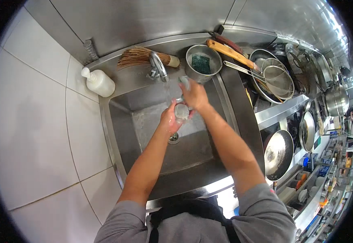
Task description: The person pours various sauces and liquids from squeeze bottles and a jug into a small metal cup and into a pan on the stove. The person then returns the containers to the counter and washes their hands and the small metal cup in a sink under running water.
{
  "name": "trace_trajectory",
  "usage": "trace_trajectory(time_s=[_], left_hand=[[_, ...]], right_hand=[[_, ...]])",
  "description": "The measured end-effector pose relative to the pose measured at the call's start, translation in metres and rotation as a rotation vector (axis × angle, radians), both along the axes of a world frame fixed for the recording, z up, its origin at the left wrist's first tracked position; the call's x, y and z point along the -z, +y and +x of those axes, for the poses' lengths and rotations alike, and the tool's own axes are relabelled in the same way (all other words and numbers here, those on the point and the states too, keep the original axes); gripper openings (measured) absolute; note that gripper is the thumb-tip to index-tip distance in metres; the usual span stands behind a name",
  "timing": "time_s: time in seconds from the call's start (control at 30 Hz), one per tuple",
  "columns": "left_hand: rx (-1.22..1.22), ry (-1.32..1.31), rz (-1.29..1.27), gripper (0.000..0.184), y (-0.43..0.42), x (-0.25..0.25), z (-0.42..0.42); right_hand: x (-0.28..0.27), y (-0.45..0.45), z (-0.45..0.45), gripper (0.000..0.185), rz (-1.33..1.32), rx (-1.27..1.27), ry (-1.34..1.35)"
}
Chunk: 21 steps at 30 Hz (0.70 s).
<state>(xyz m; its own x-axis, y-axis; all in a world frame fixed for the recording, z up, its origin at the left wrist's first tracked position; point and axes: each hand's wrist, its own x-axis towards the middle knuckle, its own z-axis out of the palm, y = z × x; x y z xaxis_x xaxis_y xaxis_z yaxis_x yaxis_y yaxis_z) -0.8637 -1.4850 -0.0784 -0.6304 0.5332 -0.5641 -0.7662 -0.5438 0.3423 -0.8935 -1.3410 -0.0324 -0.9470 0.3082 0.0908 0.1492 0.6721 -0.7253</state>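
Over the sink [152,125], my left hand [170,118] is closed round a small clear glass [181,111], whose round end faces up toward me. My right hand [196,96] is just above and to the right of it, fingers curled on a pale greenish piece [183,83] that I cannot make out; it may be a sponge or another glass. A thin stream of water runs from the chrome faucet [158,67] just beyond both hands. Below the glass, the drain [173,138] shows in the sink floor.
A white pump bottle [100,83] stands at the sink's left corner. Behind the faucet lies a straw brush [144,58]. A metal pot [203,60] with a dark green scouring pad [200,64] sits at the back right. Strainers [278,79] and a frying pan [279,155] are farther right.
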Motion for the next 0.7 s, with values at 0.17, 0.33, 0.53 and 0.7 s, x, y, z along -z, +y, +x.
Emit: trace_trajectory(time_s=[0.17,0.33,0.53,0.7], left_hand=[[-0.124,0.047,0.198,0.054,-0.004,0.026,-0.031],[-0.278,-0.230,0.130,0.043,-0.010,-0.001,-0.034],[-0.239,-0.113,0.285,0.046,-0.039,0.073,-0.052],[-0.210,-0.088,0.492,0.050,-0.048,0.045,-0.043]], right_hand=[[-0.066,0.037,-0.048,0.054,0.352,-0.165,0.286],[-0.061,0.057,-0.077,0.053,0.621,-0.152,0.049],[-0.021,-0.019,-0.018,0.035,0.044,-0.428,-0.026],[0.006,-0.059,0.019,0.028,0.024,-0.574,-0.138]])
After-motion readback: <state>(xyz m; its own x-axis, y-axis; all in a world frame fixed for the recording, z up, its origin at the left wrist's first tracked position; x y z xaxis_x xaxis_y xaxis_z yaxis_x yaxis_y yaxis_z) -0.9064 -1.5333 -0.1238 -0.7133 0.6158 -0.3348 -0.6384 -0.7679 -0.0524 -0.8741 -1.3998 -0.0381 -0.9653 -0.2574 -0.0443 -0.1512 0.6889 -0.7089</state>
